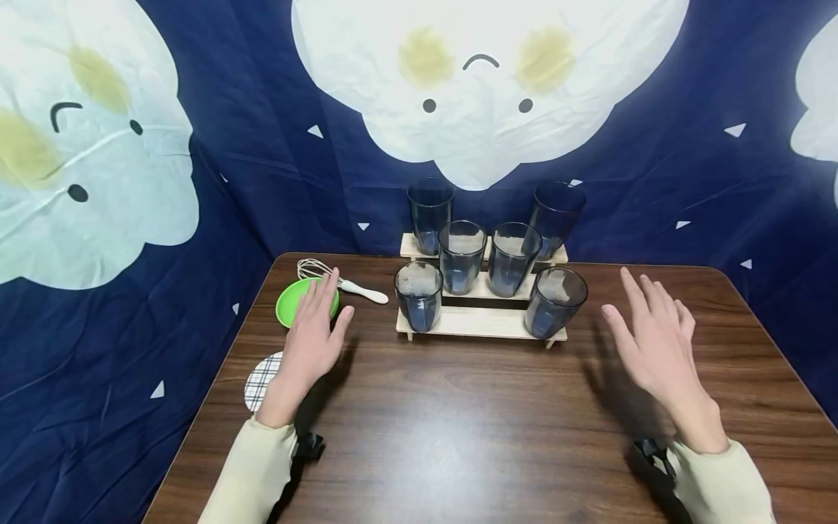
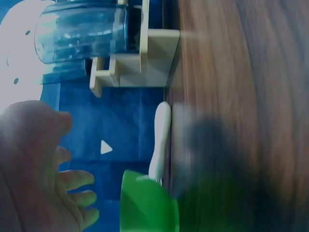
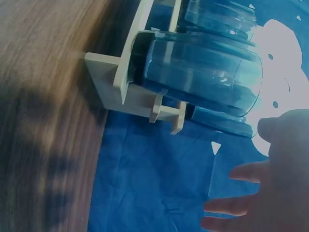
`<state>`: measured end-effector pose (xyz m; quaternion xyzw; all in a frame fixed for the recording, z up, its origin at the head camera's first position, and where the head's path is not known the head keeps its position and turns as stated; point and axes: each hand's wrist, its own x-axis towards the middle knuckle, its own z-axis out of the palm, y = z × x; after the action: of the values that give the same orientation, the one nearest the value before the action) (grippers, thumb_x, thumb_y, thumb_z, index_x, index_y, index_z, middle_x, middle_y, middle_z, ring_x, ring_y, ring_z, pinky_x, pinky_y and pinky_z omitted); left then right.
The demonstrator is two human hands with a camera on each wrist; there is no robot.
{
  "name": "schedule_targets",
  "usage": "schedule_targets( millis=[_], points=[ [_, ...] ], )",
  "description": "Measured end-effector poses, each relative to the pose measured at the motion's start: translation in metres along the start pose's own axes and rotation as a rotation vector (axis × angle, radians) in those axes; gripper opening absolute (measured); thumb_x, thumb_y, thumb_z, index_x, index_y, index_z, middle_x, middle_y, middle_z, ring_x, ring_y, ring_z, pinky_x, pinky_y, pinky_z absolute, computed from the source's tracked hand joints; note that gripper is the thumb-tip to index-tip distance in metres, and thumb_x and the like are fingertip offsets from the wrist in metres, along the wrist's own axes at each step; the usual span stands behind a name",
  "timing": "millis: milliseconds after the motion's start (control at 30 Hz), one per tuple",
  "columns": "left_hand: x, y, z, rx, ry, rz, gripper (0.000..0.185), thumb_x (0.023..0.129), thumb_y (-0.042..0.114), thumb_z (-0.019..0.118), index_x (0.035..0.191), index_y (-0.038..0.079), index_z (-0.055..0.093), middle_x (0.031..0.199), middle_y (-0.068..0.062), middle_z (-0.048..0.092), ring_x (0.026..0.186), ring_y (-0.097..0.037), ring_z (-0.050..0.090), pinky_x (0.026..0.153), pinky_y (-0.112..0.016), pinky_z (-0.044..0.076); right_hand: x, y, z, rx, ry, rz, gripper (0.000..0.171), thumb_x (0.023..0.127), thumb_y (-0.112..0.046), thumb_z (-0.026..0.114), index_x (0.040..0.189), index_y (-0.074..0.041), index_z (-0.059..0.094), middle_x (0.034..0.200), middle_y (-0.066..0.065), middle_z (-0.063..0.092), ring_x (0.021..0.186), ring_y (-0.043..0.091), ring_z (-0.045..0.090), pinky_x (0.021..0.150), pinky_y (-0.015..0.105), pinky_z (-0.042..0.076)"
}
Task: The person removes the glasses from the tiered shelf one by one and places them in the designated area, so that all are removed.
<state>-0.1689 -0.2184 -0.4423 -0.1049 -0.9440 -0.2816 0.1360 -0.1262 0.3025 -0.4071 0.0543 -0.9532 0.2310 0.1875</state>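
My left hand hovers over the left side of the table, fingers extended, holding nothing. Partly behind it in the head view is a green bowl; a white-handled whisk lies just beyond. A checked round coaster shows beside the left wrist. My right hand is raised over the right side, fingers spread and empty. Between the hands stands a tiered wooden rack bearing several blue-tinted glasses, including a front-left glass and a front-right glass. Neither hand touches them.
The brown wooden table extends in front of the rack. A dark blue cloth with white cloud faces hangs behind and at the sides. Two glasses on the top tier, such as the back-left glass, stand close to it.
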Motion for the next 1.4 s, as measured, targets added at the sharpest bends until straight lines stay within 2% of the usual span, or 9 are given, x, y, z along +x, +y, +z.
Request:
schedule_targets(
  millis=[267, 400, 500, 667, 800, 867, 1000, 1200, 1400],
  points=[
    [-0.009, 0.015, 0.02, -0.219, 0.118, -0.038, 0.059, 0.115, 0.023, 0.061, 0.171, 0.014, 0.044, 0.164, -0.021, 0.056, 0.15, -0.046, 0.054, 0.126, -0.064, 0.044, 0.004, -0.013, -0.003, 0.063, 0.124, -0.029, 0.063, 0.118, -0.041, 0.051, 0.169, -0.005, 0.043, 0.162, 0.038, 0.045, 0.146, 0.064, 0.039, 0.127, 0.081, 0.017],
    [-0.004, -0.017, 0.059, -0.38, 0.174, -0.037, 0.051, 0.113, 0.026, 0.067, 0.162, 0.017, 0.058, 0.142, -0.014, 0.075, 0.133, -0.026, 0.07, 0.116, -0.037, 0.056, 0.005, -0.018, -0.004, 0.085, 0.154, -0.033, 0.061, 0.118, -0.04, 0.051, 0.167, -0.004, 0.047, 0.161, 0.038, 0.047, 0.144, 0.065, 0.042, 0.127, 0.08, 0.018],
    [-0.004, -0.019, 0.073, -0.494, 0.185, -0.028, 0.047, 0.112, 0.027, 0.068, 0.157, 0.015, 0.064, 0.128, -0.015, 0.079, 0.121, -0.024, 0.075, 0.108, -0.034, 0.062, 0.006, -0.021, -0.005, 0.097, 0.18, -0.042, 0.06, 0.117, -0.039, 0.051, 0.165, -0.004, 0.049, 0.159, 0.038, 0.049, 0.144, 0.063, 0.043, 0.127, 0.079, 0.02],
    [-0.011, 0.016, 0.069, -0.657, 0.162, -0.056, 0.041, 0.113, 0.026, 0.067, 0.15, 0.008, 0.067, 0.123, -0.019, 0.08, 0.111, -0.03, 0.078, 0.099, -0.041, 0.068, 0.01, -0.026, -0.007, 0.116, 0.22, -0.055, 0.059, 0.116, -0.039, 0.053, 0.163, -0.004, 0.052, 0.157, 0.037, 0.052, 0.144, 0.062, 0.045, 0.126, 0.076, 0.024],
    [-0.01, 0.03, 0.075, -0.842, 0.111, -0.181, 0.038, 0.117, 0.019, 0.058, 0.15, 0.001, 0.064, 0.129, -0.029, 0.075, 0.115, -0.034, 0.077, 0.099, -0.031, 0.068, 0.013, -0.03, -0.009, 0.144, 0.246, -0.06, 0.057, 0.118, -0.041, 0.05, 0.161, -0.004, 0.055, 0.157, 0.035, 0.054, 0.144, 0.061, 0.046, 0.125, 0.077, 0.025],
    [-0.01, 0.044, 0.071, -0.896, 0.093, -0.267, 0.039, 0.118, 0.013, 0.052, 0.151, -0.005, 0.06, 0.134, -0.036, 0.071, 0.12, -0.041, 0.074, 0.101, -0.036, 0.068, 0.015, -0.031, -0.009, 0.16, 0.258, -0.063, 0.056, 0.119, -0.042, 0.047, 0.16, -0.005, 0.057, 0.157, 0.034, 0.055, 0.144, 0.061, 0.046, 0.125, 0.077, 0.025],
    [-0.008, 0.048, 0.079, -0.937, 0.088, -0.331, 0.038, 0.118, 0.008, 0.05, 0.152, -0.007, 0.06, 0.134, -0.036, 0.07, 0.12, -0.035, 0.075, 0.102, -0.038, 0.069, 0.019, -0.033, -0.012, 0.187, 0.288, -0.069, 0.059, 0.12, -0.046, 0.044, 0.157, -0.004, 0.06, 0.156, 0.032, 0.057, 0.144, 0.059, 0.048, 0.126, 0.076, 0.026],
    [-0.01, 0.042, 0.093, -0.968, 0.123, -0.303, 0.033, 0.116, 0.002, 0.053, 0.144, -0.007, 0.067, 0.124, -0.033, 0.074, 0.101, -0.013, 0.075, 0.095, -0.033, 0.07, 0.025, -0.036, -0.013, 0.227, 0.308, -0.075, 0.061, 0.118, -0.049, 0.048, 0.156, -0.003, 0.061, 0.152, 0.033, 0.059, 0.143, 0.057, 0.05, 0.125, 0.073, 0.028],
    [-0.012, 0.036, 0.104, -0.863, 0.139, -0.245, 0.029, 0.111, -0.001, 0.063, 0.138, -0.004, 0.074, 0.119, -0.028, 0.079, 0.099, -0.031, 0.082, 0.088, -0.028, 0.071, 0.035, -0.037, -0.013, 0.237, 0.294, -0.076, 0.054, 0.117, -0.04, 0.053, 0.156, -0.005, 0.061, 0.152, 0.033, 0.059, 0.143, 0.057, 0.05, 0.126, 0.073, 0.027]
  ],
)
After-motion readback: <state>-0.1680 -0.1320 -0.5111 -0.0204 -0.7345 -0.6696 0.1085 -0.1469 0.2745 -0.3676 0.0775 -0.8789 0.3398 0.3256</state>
